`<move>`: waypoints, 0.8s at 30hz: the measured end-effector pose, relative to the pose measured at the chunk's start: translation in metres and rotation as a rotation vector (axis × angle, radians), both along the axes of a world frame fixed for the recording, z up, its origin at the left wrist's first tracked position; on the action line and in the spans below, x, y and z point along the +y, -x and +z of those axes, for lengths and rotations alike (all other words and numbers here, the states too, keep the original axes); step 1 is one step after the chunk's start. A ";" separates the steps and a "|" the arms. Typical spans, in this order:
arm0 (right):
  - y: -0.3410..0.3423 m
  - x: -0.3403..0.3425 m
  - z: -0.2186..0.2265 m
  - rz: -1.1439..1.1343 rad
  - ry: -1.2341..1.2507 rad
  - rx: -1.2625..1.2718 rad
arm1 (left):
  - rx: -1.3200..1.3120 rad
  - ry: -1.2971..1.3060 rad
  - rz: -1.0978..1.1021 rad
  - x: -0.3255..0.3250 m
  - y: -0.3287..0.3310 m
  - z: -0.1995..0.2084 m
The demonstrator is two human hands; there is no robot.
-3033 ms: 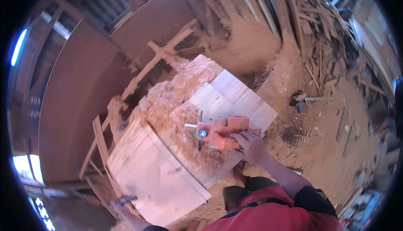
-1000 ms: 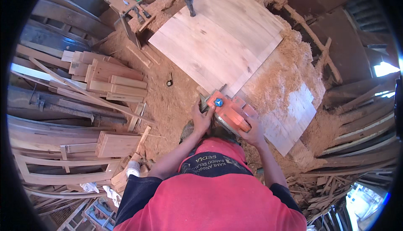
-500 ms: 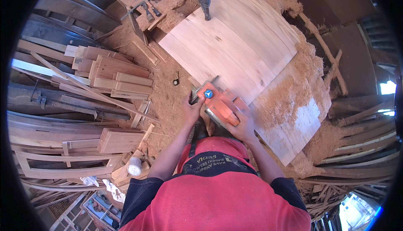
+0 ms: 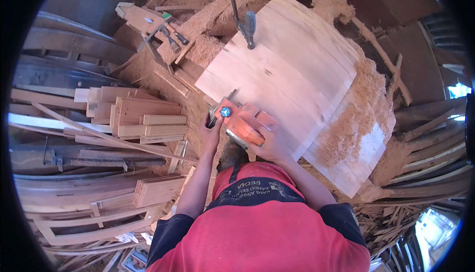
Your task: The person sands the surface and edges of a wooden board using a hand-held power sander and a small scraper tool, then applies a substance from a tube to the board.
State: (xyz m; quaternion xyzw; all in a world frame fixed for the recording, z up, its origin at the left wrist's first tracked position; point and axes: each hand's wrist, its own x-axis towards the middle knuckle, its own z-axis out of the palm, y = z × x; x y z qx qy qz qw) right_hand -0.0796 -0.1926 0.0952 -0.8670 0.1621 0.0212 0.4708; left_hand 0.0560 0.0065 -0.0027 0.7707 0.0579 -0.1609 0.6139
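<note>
An orange electric planer (image 4: 246, 122) with a blue front knob rests at the near left edge of a wide pale wooden panel (image 4: 297, 59). My right hand (image 4: 271, 146) is wrapped round its rear handle. At the planer's front end, beside the knob, my left hand (image 4: 210, 129) grips the black and metal guide part; some of its fingers are hidden behind the tool. A clamp (image 4: 250, 30) with an upright bar and dark handle stands on the panel's far left edge.
Wood shavings (image 4: 356, 109) lie heaped along the panel's right side. Stacked boards (image 4: 143, 116) and long timbers fill the left. A small wooden bench (image 4: 158, 27) with hand tools stands far left. Curved wooden pieces (image 4: 435, 168) are piled at the right.
Both hands have shifted left with the planer along the panel's near edge. The whole view has also moved, so the panel and clamp appear lower and slightly further right.
</note>
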 end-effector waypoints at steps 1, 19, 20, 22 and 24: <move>-0.014 0.002 0.006 0.015 -0.007 0.064 | -0.010 0.004 0.006 0.000 -0.012 0.007; -0.222 0.066 -0.006 0.076 -0.078 -0.099 | 0.048 -0.107 -0.033 0.081 -0.237 -0.001; -0.209 0.064 -0.005 0.073 -0.080 -0.077 | 0.057 -0.109 -0.041 0.080 -0.224 -0.002; -0.167 0.054 -0.002 0.065 -0.056 -0.067 | 0.098 -0.094 -0.128 0.080 -0.192 -0.004; -0.103 0.031 -0.004 0.061 -0.011 -0.025 | 0.128 -0.128 -0.217 0.058 -0.138 -0.005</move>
